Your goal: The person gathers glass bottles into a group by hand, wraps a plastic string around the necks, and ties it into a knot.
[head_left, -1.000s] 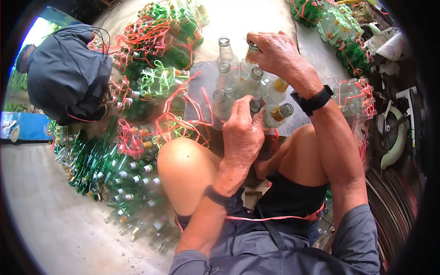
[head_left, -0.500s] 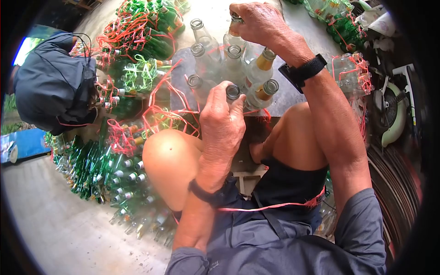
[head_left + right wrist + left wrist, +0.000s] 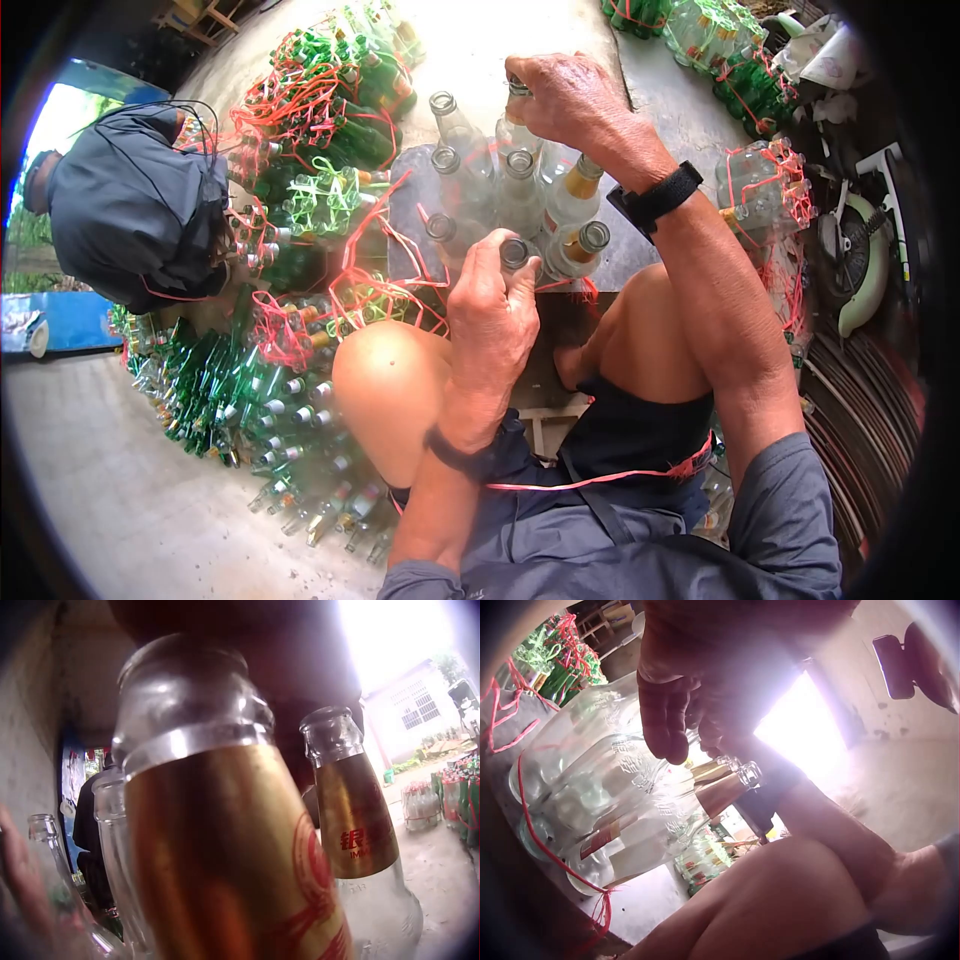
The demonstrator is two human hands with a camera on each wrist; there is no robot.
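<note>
Clear glass bottles point(image 3: 463, 190) stand upright in a tight cluster on a grey slab point(image 3: 405, 262). My left hand point(image 3: 492, 325) pinches the mouth of the bottle nearest me point(image 3: 515, 256) between thumb and fingers. At the far side, my right hand point(image 3: 580, 108) has its fingers curled round the top of another bottle point(image 3: 516, 88). Gold neck labels show on two bottles at the right, and close up on a bottle point(image 3: 232, 847) in the right wrist view. Low around the cluster runs a thin red string point(image 3: 536, 836), knotted at a corner in the left wrist view.
Tied bundles of green bottles point(image 3: 375, 95) stand beyond the slab at the left, with loose red string point(image 3: 385, 225) beside it. Many green bottles point(image 3: 205, 375) lie at the left. Another person in dark clothing point(image 3: 140, 205) is there. Tied clear bottles point(image 3: 745, 180) are at the right.
The head view has shifted, so the cluster and both hands appear lower than half a second ago. Both hands stay on the same bottle tops.
</note>
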